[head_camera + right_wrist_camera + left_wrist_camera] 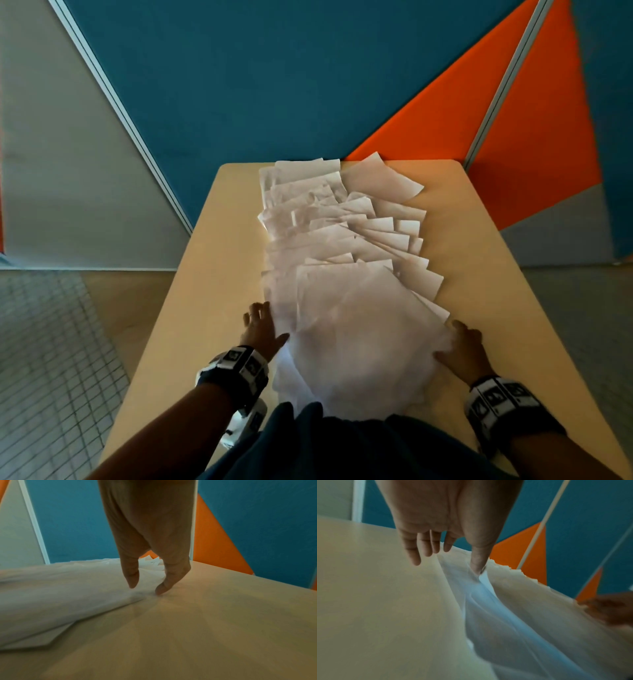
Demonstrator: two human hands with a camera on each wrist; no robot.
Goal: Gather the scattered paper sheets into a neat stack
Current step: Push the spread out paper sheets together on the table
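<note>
Several white paper sheets (342, 246) lie fanned and overlapping in a long strip down the middle of a beige table (212, 274), from its far edge to its near edge. The nearest sheets look blurred. My left hand (263, 325) is at the strip's left edge, fingers straight over the table (376, 595) and thumb (477, 566) touching the paper (522, 601). My right hand (460, 342) is at the right edge. There its thumb (131, 580) rests on the paper (68, 588) and a fingertip (163, 588) touches the tabletop at the sheets' edge.
Blue (274, 85) and orange (445, 113) partition panels stand right behind the table's far edge. Bare tabletop runs along both sides of the paper strip. Tiled floor (51, 342) lies to the left. My dark clothing (342, 445) meets the table's near edge.
</note>
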